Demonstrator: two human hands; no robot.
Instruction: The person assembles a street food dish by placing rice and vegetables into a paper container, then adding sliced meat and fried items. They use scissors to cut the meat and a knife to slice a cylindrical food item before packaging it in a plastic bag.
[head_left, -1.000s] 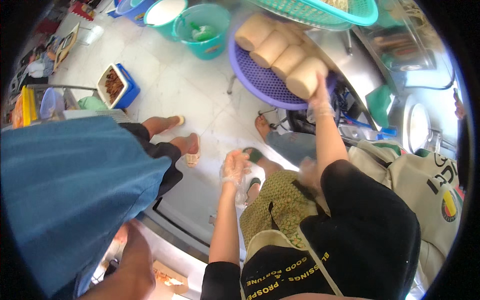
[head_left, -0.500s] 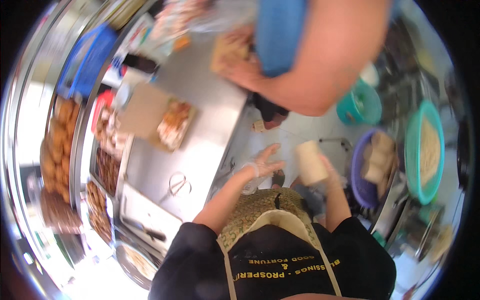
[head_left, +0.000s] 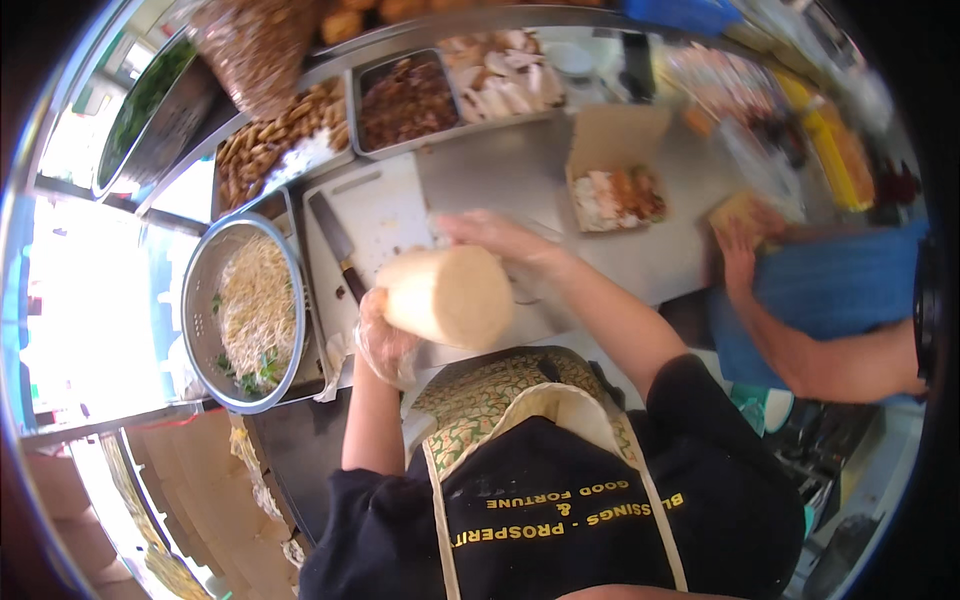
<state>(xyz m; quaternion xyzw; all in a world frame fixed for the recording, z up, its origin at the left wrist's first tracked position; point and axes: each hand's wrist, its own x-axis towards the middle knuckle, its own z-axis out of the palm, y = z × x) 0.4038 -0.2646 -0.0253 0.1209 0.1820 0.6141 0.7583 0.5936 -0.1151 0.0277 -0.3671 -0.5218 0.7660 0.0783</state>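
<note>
A pale beige cylindrical block (head_left: 435,292), its kind unclear, is tilted in front of my chest. My left hand (head_left: 385,340), in a clear plastic glove, grips its left end. Just beyond the block, my right hand (head_left: 495,236) reaches leftward over the counter, fingers stretched out and slightly blurred, holding nothing that I can see. Beneath lies a white cutting board (head_left: 385,190), with a dark-handled knife (head_left: 333,228) along its left side. Scissors seen earlier on the counter are mostly hidden by my right arm.
A colander (head_left: 192,320) of bean sprouts stands left. Behind the board are fried pieces (head_left: 275,140), a tray of dark chopped meat (head_left: 408,100) and pale sliced meat (head_left: 515,85). An opened takeaway box (head_left: 617,140) holds food. A co-worker's hands (head_left: 740,235) work at right.
My view and body have turned left, from the side with basins to the counter. The beige block has passed from my right hand to my left; the right hand now reaches across.
</note>
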